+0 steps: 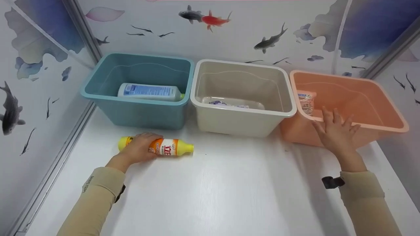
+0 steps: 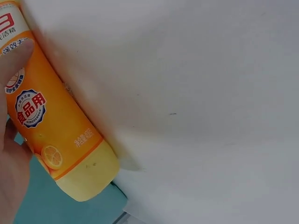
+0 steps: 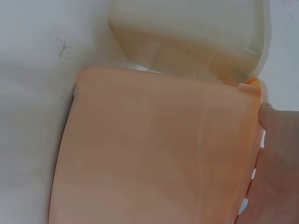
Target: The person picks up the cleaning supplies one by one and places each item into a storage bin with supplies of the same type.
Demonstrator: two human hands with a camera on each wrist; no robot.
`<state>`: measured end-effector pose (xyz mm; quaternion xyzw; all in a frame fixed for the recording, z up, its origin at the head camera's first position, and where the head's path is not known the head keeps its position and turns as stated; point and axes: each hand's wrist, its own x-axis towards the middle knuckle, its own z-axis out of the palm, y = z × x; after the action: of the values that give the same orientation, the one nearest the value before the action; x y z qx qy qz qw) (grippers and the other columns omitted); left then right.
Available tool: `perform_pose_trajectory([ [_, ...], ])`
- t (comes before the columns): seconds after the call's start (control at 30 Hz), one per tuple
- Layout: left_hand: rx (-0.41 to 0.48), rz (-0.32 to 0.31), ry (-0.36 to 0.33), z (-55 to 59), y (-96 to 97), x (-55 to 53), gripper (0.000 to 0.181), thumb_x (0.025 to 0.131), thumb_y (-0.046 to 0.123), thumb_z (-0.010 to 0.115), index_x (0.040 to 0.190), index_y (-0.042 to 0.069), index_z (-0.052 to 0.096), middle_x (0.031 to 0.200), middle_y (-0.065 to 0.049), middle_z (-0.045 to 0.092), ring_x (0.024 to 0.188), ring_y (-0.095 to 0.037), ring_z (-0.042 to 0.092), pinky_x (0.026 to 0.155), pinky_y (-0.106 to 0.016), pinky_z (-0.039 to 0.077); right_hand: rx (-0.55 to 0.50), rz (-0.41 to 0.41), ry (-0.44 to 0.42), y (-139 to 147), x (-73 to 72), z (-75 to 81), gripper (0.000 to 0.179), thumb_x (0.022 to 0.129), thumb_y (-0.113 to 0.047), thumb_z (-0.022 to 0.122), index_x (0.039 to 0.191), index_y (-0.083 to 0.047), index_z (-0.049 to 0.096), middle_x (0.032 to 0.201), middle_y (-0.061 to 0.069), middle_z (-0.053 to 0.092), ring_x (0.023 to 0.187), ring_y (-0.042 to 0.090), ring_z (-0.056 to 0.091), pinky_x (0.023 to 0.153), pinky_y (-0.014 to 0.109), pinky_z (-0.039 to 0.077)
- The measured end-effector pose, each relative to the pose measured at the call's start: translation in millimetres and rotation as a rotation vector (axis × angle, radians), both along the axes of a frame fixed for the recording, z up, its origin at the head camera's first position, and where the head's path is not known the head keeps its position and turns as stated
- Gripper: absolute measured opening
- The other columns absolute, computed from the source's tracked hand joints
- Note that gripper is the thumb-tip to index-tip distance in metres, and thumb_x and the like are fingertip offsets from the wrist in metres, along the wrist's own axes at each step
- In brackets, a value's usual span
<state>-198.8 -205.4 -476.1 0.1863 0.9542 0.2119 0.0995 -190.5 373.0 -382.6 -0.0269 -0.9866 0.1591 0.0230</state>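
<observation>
My left hand [image 1: 139, 149] is wrapped around a yellow and orange dish soap bottle [image 1: 168, 147], which lies on its side in front of the teal bin [image 1: 144, 114]. The bottle's yellow cap points right. In the left wrist view, the thumb [image 2: 17, 58] lies across the orange label. Over at the right, my right hand [image 1: 338, 137] has its fingers spread over the front rim of the orange bin [image 1: 387, 128]. The right wrist view shows the thumb [image 3: 266, 115] right at that rim. A small printed packet [image 1: 306, 102] is inside the orange bin.
A white bottle [image 1: 147, 91] lies inside the teal bin. Between the teal and orange bins stands a beige bin [image 1: 229, 123] with a purple-and-white printed item [image 1: 218, 103] at its bottom. Fish-patterned panels [image 1: 236, 42] wall the white table [image 1: 223, 193] behind and at both sides.
</observation>
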Motion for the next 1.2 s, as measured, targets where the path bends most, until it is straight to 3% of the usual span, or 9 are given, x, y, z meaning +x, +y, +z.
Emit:
perform_pose_trajectory([
  [0.2, 0.081, 0.049, -0.013, -2.6, -6.1, -3.0, 0.061, 0.072, 0.017, 0.080, 0.128, 0.012, 0.055, 0.127, -0.008, 0.059, 0.117, -0.031, 0.049, 0.107, -0.051, 0.032, -0.003, 0.002, 0.006, 1, 0.2, -0.4, 0.078, 0.095, -0.061, 0.025, 0.150, -0.007, 0.009, 0.149, 0.036, 0.003, 0.128, 0.064, -0.021, 0.093, 0.079, -0.017],
  [0.4, 0.057, 0.070, 0.001, -3.7, -21.2, -3.9, 0.063, 0.070, 0.021, 0.082, 0.126, 0.011, 0.056, 0.126, -0.011, 0.060, 0.113, -0.033, 0.051, 0.104, -0.052, 0.028, -0.001, 0.003, 0.009, 1, -1.4, -1.4, 0.078, 0.095, -0.060, 0.026, 0.150, -0.007, 0.009, 0.149, 0.037, 0.005, 0.127, 0.065, -0.019, 0.093, 0.078, -0.018],
  [0.67, 0.075, 0.109, -0.089, -1.2, -24.8, -5.3, 0.055, 0.071, 0.022, 0.079, 0.119, 0.012, 0.055, 0.117, -0.011, 0.061, 0.101, -0.029, 0.052, 0.093, -0.047, 0.043, -0.010, -0.008, 0.023, -1, 0.4, -1.1, 0.079, 0.094, -0.060, 0.028, 0.150, -0.007, 0.011, 0.148, 0.037, 0.007, 0.129, 0.066, -0.015, 0.093, 0.078, -0.018],
  [0.93, 0.072, 0.095, -0.095, 8.6, -19.4, -4.6, 0.052, 0.068, 0.026, 0.079, 0.114, 0.011, 0.060, 0.109, -0.009, 0.064, 0.093, -0.026, 0.054, 0.087, -0.042, 0.044, -0.011, -0.006, 0.020, -2, -0.4, -1.6, 0.079, 0.094, -0.061, 0.027, 0.150, -0.008, 0.010, 0.148, 0.036, 0.007, 0.129, 0.063, -0.018, 0.094, 0.077, -0.019],
  [1.2, 0.044, 0.034, -0.114, 16.2, -12.7, -5.2, 0.052, 0.070, 0.026, 0.080, 0.114, 0.008, 0.059, 0.109, -0.009, 0.064, 0.092, -0.024, 0.054, 0.088, -0.042, 0.047, 0.003, -0.012, 0.030, -2, 1.2, -1.8, 0.078, 0.095, -0.061, 0.027, 0.150, -0.007, 0.011, 0.147, 0.037, 0.010, 0.129, 0.064, -0.017, 0.094, 0.078, -0.017],
])
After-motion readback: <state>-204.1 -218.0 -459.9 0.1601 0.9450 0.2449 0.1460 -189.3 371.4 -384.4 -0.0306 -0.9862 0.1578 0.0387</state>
